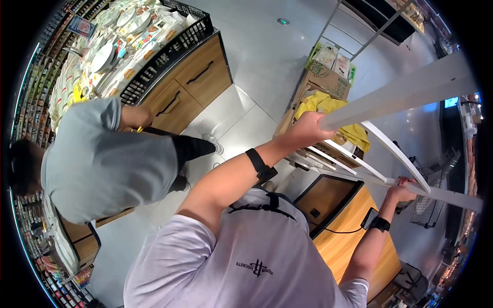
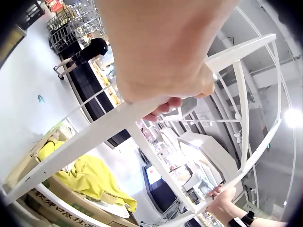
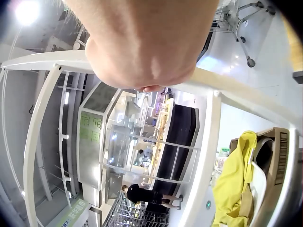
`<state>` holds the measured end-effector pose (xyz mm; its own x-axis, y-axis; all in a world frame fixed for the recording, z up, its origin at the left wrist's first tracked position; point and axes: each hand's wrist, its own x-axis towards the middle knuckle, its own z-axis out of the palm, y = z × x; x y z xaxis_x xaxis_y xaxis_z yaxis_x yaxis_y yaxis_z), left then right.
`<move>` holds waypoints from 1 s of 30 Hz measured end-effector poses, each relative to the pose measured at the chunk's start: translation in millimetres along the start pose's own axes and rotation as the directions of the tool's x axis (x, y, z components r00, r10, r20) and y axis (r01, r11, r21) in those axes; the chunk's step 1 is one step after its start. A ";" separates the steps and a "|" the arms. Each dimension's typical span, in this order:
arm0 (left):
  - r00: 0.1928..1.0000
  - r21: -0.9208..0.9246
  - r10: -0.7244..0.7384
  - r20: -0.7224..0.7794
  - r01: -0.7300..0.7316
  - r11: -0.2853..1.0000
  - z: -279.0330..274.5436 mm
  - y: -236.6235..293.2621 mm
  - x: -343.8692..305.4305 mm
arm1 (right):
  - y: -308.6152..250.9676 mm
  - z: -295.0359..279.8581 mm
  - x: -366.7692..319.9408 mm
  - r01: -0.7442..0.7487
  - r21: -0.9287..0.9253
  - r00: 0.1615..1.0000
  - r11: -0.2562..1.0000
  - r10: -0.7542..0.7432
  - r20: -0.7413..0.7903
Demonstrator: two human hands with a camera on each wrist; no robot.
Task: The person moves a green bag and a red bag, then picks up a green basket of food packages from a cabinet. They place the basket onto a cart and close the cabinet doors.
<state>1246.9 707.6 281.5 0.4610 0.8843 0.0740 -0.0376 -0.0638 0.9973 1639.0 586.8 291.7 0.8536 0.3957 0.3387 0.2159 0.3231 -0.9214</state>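
Observation:
My left hand (image 1: 307, 129) grips one white upright of a metal push frame (image 1: 393, 90) with crossbars. My right hand (image 1: 401, 192) holds the opposite upright, lower right in the head view. Beyond the frame stands a cart loaded with cardboard boxes (image 1: 328, 79) and a yellow cloth (image 1: 318, 101). In the left wrist view, fingertips (image 2: 163, 108) curl under the rail, and the right hand (image 2: 221, 201) shows on the far rail. The back of the right hand (image 3: 142, 61) hides most of its fingers in the right wrist view.
A person in a grey shirt (image 1: 108, 154) leans on the left beside a wooden cabinet (image 1: 192, 77) topped by a black crate (image 1: 197, 31) of packages. A wood-topped counter (image 1: 354, 220) is close by my right arm. A shopping cart (image 1: 434, 192) stands beyond; someone in black (image 3: 144, 194) is farther off.

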 end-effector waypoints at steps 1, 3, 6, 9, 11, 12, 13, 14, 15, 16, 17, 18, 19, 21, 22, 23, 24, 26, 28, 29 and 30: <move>1.000 -0.004 -0.018 -0.007 0.018 1.000 13.5 -6.0 3.6 | 8.4 -11.2 7.9 -0.071 0.059 0.997 0.996 0.071 0.005; 0.999 -0.041 -0.036 -0.010 0.036 0.999 22.0 -5.3 -0.5 | 8.7 -14.9 12.6 -0.095 0.059 0.995 0.994 0.096 -0.005; 0.997 0.067 0.079 0.006 -0.080 0.995 49.8 -32.6 9.7 | 40.6 -41.5 36.3 -0.075 0.022 0.997 0.997 0.076 -0.031; 0.998 0.045 0.006 0.069 -0.009 0.999 74.3 -42.2 10.5 | 62.9 -63.7 58.1 -0.053 0.064 0.997 0.997 0.056 -0.045; 0.996 0.142 -0.040 0.086 0.027 0.989 86.0 -37.6 20.5 | 81.9 -69.0 80.7 -0.011 -0.045 0.979 0.999 0.001 -0.204; 0.992 0.172 0.094 0.084 -0.108 0.979 93.6 -35.7 29.1 | 87.1 -64.0 93.7 -0.028 -0.193 0.937 0.981 -0.041 -0.347; 0.993 0.166 0.073 0.097 -0.089 0.982 101.8 -36.3 37.8 | 106.1 -80.8 118.2 -0.017 -0.306 0.968 0.952 -0.062 -0.245; 0.993 0.161 0.052 0.108 -0.069 0.985 109.8 -36.7 48.8 | 142.4 -108.9 156.8 -0.013 -0.304 0.967 0.953 -0.065 -0.245; 0.994 0.160 0.056 0.097 -0.071 0.985 109.9 -37.4 65.7 | 188.0 -124.0 205.2 0.311 -0.428 0.933 0.848 -0.358 -0.033; 0.992 0.118 0.047 0.115 -0.061 0.991 117.9 -38.7 73.7 | 206.9 -126.7 229.4 0.463 -0.456 0.870 0.760 -0.487 0.073; 0.990 0.076 0.038 0.134 -0.048 0.996 126.9 -40.0 81.5 | 218.6 -122.9 249.1 0.604 -0.461 0.780 0.650 -0.600 0.176; 0.990 0.088 0.047 0.133 -0.059 0.994 138.3 -41.7 90.2 | 230.1 -122.3 269.8 0.509 -0.282 0.861 0.814 -0.472 0.191; 0.988 0.086 0.035 0.149 -0.048 0.995 149.4 -43.9 99.0 | 233.3 -114.6 287.2 0.369 -0.093 0.909 0.925 -0.339 0.241; 0.984 -0.010 0.000 0.180 0.002 1.000 176.8 -51.3 114.4 | 231.7 -98.1 322.4 -0.027 0.231 0.895 0.973 -0.080 0.440; 0.985 -0.016 -0.011 0.171 0.014 1.000 186.1 -52.0 121.0 | 224.6 -92.6 330.9 -0.255 0.328 0.831 0.910 0.033 0.556; 0.986 0.003 0.045 0.163 -0.046 0.999 198.5 -50.8 130.7 | 222.0 -90.5 343.7 -0.475 0.389 0.735 0.789 0.113 0.668; 0.983 0.018 0.094 0.155 -0.098 0.995 211.2 -48.9 137.3 | 213.2 -78.3 347.7 -0.487 0.376 0.728 0.789 0.128 0.674; 0.984 0.086 0.064 0.166 -0.079 0.993 231.9 -50.8 160.4 | 192.6 -23.6 352.5 -0.289 0.253 0.912 0.923 0.186 0.365; 0.973 0.138 0.102 0.205 -0.132 0.982 253.0 -56.6 176.9 | 189.9 3.8 375.5 -0.312 0.288 0.911 0.905 0.200 0.360; 0.964 0.154 0.095 0.248 -0.136 0.979 263.0 -53.2 183.2 | 205.3 4.9 393.5 -0.270 0.222 0.932 0.937 0.196 0.306; 0.969 0.156 0.086 0.232 -0.124 0.980 272.2 -55.0 194.0 | 219.3 7.1 410.5 -0.232 0.149 0.949 0.961 0.191 0.250</move>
<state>1579.7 756.7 242.0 0.6495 0.7438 0.1579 0.0444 -0.2444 0.9687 2033.3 826.2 230.0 0.7327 0.6525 0.1934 -0.0615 0.3465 -0.9360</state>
